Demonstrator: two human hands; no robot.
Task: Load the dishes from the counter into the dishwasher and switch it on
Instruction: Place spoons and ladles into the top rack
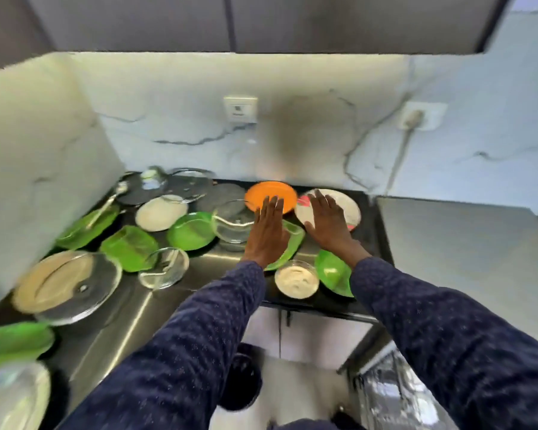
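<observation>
The steel bench [156,308] spreads beneath my outstretched arms, dishes scattered across it. Left of my fingers sit a big glass lid [67,287] and several green plates [129,248]. My left hand [267,232] hovers flat, fingers straight and holding nothing, their tips over the orange plate [271,195]. My right hand [328,221] lies equally flat and empty over the white plate [345,209]. A small bowl [296,279] sits nearer me, between my wrists.

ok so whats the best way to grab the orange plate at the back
Take the orange plate by its near rim, coming from the front. It lies flat and shallow against the back wall, and the near edge sits under the left hand, whose fingers are out straight. I'd slide fingertips under that edge, thumb on top.
</observation>
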